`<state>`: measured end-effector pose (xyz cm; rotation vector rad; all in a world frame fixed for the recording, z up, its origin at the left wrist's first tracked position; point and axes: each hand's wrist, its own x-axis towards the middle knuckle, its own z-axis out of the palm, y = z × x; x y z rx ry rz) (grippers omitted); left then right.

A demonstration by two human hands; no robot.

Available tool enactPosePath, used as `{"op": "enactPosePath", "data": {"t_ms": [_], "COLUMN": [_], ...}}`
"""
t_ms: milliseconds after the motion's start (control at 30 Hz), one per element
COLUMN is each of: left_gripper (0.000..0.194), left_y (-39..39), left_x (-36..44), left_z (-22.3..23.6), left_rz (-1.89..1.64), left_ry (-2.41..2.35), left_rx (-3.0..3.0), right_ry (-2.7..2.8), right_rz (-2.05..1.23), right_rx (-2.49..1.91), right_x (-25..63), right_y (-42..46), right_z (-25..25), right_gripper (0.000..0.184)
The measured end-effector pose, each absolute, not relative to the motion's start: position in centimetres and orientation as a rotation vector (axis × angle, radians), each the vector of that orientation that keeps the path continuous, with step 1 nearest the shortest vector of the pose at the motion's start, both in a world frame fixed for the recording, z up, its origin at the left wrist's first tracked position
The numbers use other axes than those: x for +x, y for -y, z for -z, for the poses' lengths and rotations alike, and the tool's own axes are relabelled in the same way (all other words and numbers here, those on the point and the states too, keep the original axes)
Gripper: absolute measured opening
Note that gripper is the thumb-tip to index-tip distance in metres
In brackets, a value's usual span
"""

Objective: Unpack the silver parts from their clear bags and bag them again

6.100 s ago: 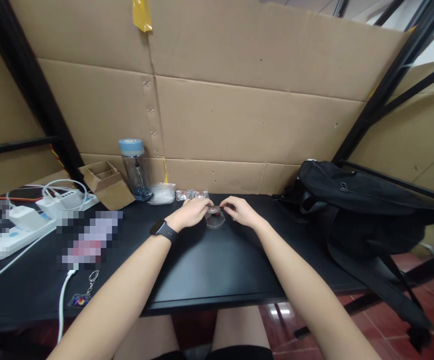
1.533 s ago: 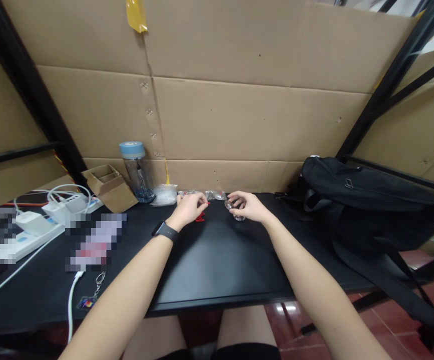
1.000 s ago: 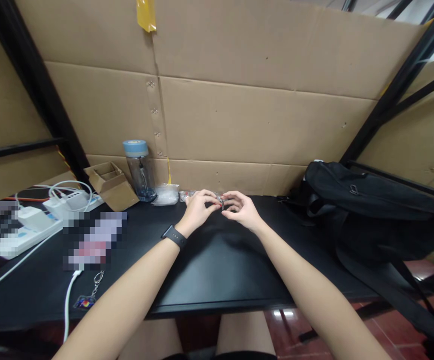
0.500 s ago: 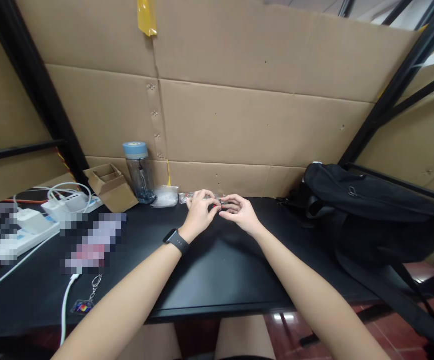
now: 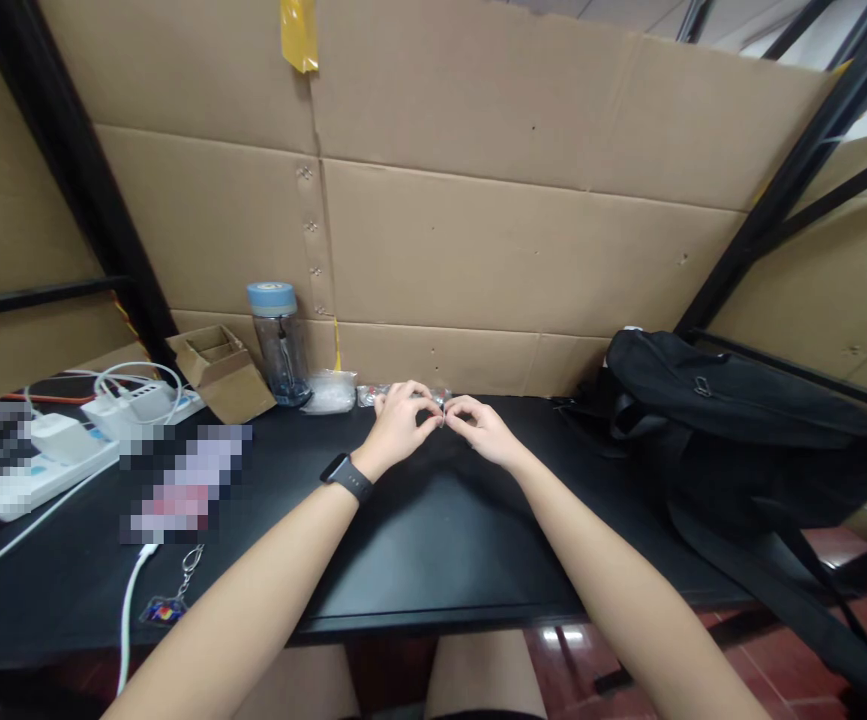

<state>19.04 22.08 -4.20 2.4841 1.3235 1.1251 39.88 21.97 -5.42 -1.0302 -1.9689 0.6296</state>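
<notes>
On my feed, left hand (image 5: 405,415) and right hand (image 5: 484,428) pinch nearly closed on a small object (image 5: 443,414) between them, over the far half of the table (image 5: 444,555); it's equally near both, long axis hidden.

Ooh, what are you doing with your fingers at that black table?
A person's left hand and right hand are close together, fingertips pinched at a small thing. It is too hidden to tell what it is. They are over the back part of the black table, with shiny clear packets just behind. A blue-lidded bottle stands off to the person's left, and a black bag lies to the right.
</notes>
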Motion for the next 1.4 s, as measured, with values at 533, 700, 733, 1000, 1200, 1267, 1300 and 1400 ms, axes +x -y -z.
{"op": "enactPosePath", "data": {"t_ms": [533, 700, 733, 1000, 1200, 1267, 1300, 1400], "left_gripper": [0.012, 0.008, 0.009, 0.010, 0.010, 0.010, 0.009, 0.006], "left_y": [-26.7, -26.3, -26.2, -25.5, -25.2, -24.9, -24.7, -24.1], "left_x": [14.4, 14.7, 14.8, 15.6, 16.1, 16.3, 16.4, 16.7], "left_z": [6.6, 6.4, 6.4, 6.6, 6.0, 5.4, 5.0, 4.2], "left_rz": [-0.581, -0.592, -0.583, -0.574, -0.767, -0.850, -0.889, -1.001], "left_ry": [-1.535, -1.506, -1.495, -1.441, -1.435, -1.392, -1.355, -1.215], "left_rx": [2.592, 2.602, 2.604, 2.653, 2.584, 2.519, 2.490, 2.394], "right_ry": [2.318, 2.376, 2.388, 2.347, 2.293, 2.233, 2.190, 2.043], "right_rz": [-0.278, -0.255, -0.264, -0.492, -0.425, -0.418, -0.424, -0.537], "right_rx": [-1.193, -1.400, -1.430, -1.518, -1.531, -1.493, -1.462, -1.306], "right_x": [41.4, 44.1, 44.7, 46.2, 46.0, 45.8, 45.6, 44.4], "right_y": [-22.3, -22.7, -22.8, -23.1, -22.8, -22.7, -22.7, -22.5], "right_z": [5.4, 4.9, 4.8, 4.9, 4.4, 4.3, 4.2, 4.2], "right_gripper": [0.012, 0.035, 0.041, 0.031, 0.025, 0.026, 0.027, 0.034]}}
